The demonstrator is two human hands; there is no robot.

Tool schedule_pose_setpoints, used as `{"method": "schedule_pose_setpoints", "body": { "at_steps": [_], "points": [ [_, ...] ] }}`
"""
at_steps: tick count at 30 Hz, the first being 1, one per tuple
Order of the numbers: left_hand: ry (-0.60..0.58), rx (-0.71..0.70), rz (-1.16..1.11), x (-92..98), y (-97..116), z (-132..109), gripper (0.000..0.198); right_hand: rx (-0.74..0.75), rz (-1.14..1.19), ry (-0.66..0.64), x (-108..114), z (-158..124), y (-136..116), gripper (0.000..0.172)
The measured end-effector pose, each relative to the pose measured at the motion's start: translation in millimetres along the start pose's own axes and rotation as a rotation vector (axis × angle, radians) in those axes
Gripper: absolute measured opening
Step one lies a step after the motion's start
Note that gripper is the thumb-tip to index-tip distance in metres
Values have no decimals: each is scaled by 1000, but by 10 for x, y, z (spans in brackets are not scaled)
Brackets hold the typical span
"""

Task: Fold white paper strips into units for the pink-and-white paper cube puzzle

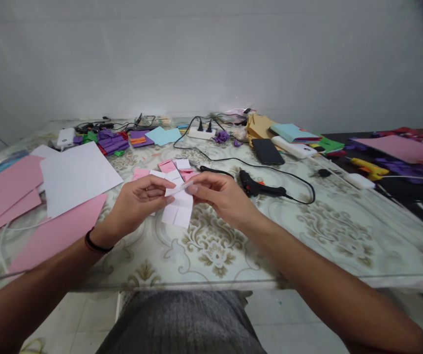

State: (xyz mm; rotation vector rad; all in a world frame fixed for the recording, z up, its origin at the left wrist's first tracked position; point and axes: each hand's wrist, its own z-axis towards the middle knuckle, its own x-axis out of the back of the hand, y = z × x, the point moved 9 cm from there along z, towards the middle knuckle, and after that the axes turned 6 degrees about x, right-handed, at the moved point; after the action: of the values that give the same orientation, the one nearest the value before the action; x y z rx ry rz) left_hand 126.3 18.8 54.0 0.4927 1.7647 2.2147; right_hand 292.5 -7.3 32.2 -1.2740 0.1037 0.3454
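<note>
A small folded white paper piece (179,188) is pinched between my two hands over the patterned table. My left hand (137,199) grips its left end between thumb and fingers. At its right end, my right hand (221,195) holds it with thumb and forefinger. Just below the fingers lies a creased white paper strip (178,211). Behind the hands, small pink pieces (166,166) and white pieces are gathered, partly hidden by the fingers. A black glue gun (261,187) rests on the table to the right of my right hand.
Large white (80,177) and pink sheets (62,231) cover the left side. Purple folded strips (111,141), a power strip (201,132) and a black phone (267,151) lie farther back. A black cable loops behind and right. A yellow glue gun (369,168) is far right.
</note>
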Motion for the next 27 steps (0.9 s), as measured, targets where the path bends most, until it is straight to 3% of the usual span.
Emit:
{"method": "schedule_pose_setpoints", "body": {
  "at_steps": [7,21,27],
  "points": [
    [53,-28,36,41,30,-9,18,29,-48,-50,-51,-8,1,23],
    [66,8,34,-3,35,-15,35,0,-93,17,-60,-54,13,32],
    [52,13,13,-20,14,-11,33,8,-147,35,-46,-48,8,38]
  ]
}}
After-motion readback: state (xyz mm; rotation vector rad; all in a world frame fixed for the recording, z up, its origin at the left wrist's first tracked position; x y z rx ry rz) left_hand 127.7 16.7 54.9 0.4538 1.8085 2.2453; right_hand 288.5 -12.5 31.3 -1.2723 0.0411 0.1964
